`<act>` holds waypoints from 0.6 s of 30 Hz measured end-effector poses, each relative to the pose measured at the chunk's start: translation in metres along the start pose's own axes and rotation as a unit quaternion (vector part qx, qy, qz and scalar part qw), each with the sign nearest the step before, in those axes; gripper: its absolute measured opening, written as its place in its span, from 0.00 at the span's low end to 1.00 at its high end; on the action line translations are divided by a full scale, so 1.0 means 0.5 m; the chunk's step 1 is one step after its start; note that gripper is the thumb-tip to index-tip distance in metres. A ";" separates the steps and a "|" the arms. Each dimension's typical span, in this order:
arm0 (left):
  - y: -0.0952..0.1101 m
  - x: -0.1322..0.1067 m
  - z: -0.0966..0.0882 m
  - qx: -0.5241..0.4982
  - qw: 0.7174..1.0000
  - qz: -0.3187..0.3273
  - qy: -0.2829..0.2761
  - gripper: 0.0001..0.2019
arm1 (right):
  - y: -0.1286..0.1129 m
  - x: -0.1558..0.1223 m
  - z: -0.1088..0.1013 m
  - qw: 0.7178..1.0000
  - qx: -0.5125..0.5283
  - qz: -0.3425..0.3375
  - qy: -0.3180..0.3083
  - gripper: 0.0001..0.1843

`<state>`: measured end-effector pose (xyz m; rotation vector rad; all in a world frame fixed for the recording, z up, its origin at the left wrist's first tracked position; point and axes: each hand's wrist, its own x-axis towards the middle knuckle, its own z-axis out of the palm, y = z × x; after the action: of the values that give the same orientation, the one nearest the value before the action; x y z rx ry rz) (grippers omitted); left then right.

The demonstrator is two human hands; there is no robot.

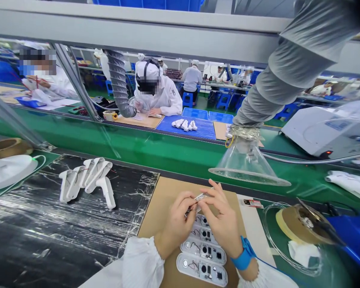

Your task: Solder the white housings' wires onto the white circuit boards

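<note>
My left hand and my right hand meet over a brown cardboard mat, both pinching a small silvery part with thin wires between the fingertips. A blue wrist strap is on my right wrist. Below my hands lies a row of white oblong shells with circuit boards, partly hidden by my hands.
Several white handle-shaped housings lie on the black mat to the left. A clear fume funnel on a grey hose hangs just beyond my hands. A tape roll and solder wire sit right. Other workers sit across the green conveyor.
</note>
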<state>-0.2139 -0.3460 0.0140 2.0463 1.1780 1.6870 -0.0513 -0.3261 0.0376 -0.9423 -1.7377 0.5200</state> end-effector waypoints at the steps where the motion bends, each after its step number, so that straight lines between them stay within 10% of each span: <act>1: 0.001 -0.001 0.000 -0.001 1.000 0.000 0.001 0.10 | 0.000 0.000 0.000 1.000 -0.001 -0.002 -0.002 0.09; 18: 0.009 -0.029 0.015 -0.008 0.999 -0.040 0.020 0.07 | 0.062 -0.045 0.020 0.998 -0.015 -0.048 0.031 0.05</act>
<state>-0.2055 -0.3566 0.0042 1.9372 1.2370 1.7005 -0.0466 -0.3247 -0.0016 -0.8824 -1.7299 0.3981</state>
